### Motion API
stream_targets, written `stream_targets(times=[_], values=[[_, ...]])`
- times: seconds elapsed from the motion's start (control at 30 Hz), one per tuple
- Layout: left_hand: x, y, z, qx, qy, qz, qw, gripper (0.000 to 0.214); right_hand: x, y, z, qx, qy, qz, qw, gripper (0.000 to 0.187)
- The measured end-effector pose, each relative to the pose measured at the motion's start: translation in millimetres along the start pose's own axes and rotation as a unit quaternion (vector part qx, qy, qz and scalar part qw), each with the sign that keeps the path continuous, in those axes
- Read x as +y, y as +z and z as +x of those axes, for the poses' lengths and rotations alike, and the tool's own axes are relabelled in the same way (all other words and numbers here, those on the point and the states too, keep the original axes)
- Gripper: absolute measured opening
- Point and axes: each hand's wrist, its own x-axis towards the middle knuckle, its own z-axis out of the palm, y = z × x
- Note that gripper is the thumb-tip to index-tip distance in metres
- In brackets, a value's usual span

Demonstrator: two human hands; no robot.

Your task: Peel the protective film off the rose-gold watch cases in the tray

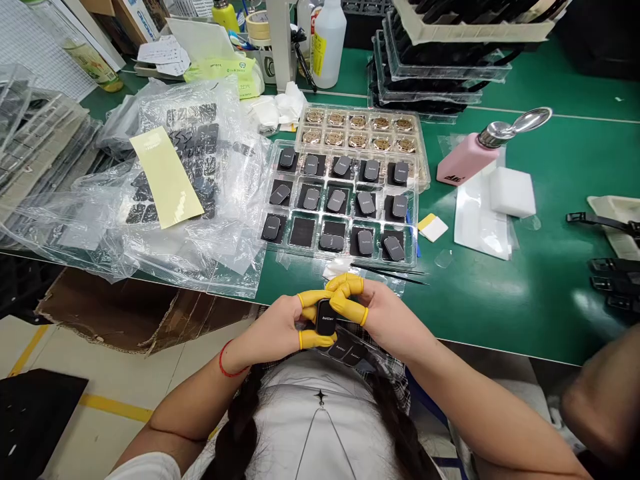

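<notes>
Both my hands meet near the table's front edge, fingertips in yellow finger cots. My left hand (283, 327) and my right hand (373, 310) pinch one small black rounded piece (327, 319) with white lettering between them. Just below it, more of the same black pieces (347, 351) lie in clear film on my lap. Beyond my hands a clear compartment tray (267, 200) holds several of these black pieces. Thin black tweezers (387, 271) lie in front of that tray.
A tray of round gold parts (300, 130) sits behind the clear tray. Plastic bags with black parts and a yellow slip (165, 175) fill the left. A pink pump bottle (467, 159), white foam block (512, 192) and stacked trays (440, 67) stand right. Another person's arm (605, 393) shows at far right.
</notes>
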Motion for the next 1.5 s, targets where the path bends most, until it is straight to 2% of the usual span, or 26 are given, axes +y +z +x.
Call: stream_targets(times=[0.53, 0.8, 1.1, 1.3, 1.5], values=[[-2.6, 0.0, 0.0, 0.000, 0.003, -0.001, 1.000, 0.054, -1.6, 1.5, -0.2, 0.011, 0.000, -0.013, 1.000, 0.019], [-2.1, 0.2, 0.9, -0.001, 0.005, -0.008, 1.000, 0.053, -1.0, -0.3, -0.5, -0.007, 0.004, 0.020, 1.000, 0.018], [-2.8, 0.2, 0.5, -0.003, 0.000, -0.012, 1.000, 0.054, -1.2, 0.7, -1.3, 0.005, -0.002, -0.002, 1.000, 0.019], [-3.1, 1.0, 0.6, 0.001, -0.011, -0.025, 1.000, 0.055, -0.4, 0.4, -1.7, 0.019, -0.022, -0.042, 0.999, 0.014], [-5.8, 3.6, 2.0, -0.001, -0.026, -0.085, 0.996, 0.056, 0.8, 1.8, -5.2, 0.073, -0.101, -0.151, 0.981, 0.007]])
